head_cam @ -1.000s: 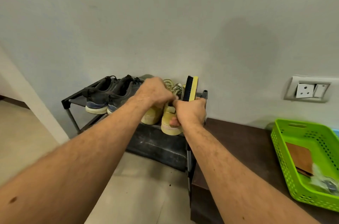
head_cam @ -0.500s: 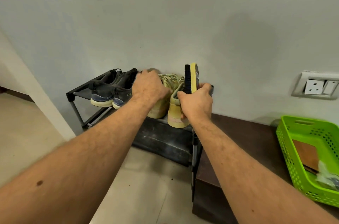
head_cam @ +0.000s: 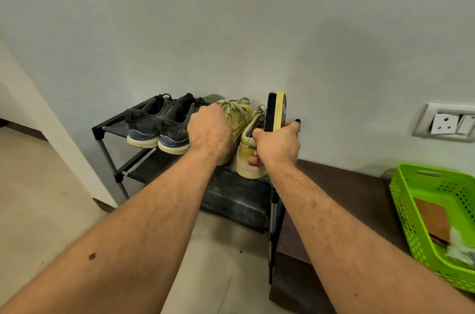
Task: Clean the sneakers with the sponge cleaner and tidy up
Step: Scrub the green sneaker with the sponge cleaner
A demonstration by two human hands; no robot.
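Barely anything has shifted: my left hand [head_cam: 209, 131] still clutches the left yellow sneaker [head_cam: 237, 118] on the rack [head_cam: 110, 131], while my right hand [head_cam: 276, 146] grips the other sneaker [head_cam: 248, 151] together with the upright brush [head_cam: 275, 111], black bristles facing left; both heels are partly hidden behind my fists

Even, soft indoor light; no glare or blown highlights. A broad, faint shadow lies on the wall [head_cam: 359, 69] at far right, above the dark bench [head_cam: 347, 192]. Deeper shade sits under the shoe rack [head_cam: 115, 128] and beneath the forearms. Wide-angle distortion bends the wall edge at left and stretches the near forearms. The centre is sharp; the green basket [head_cam: 403, 200] contents at the near right edge are smeared and soft. Colours are muted, slightly greenish.
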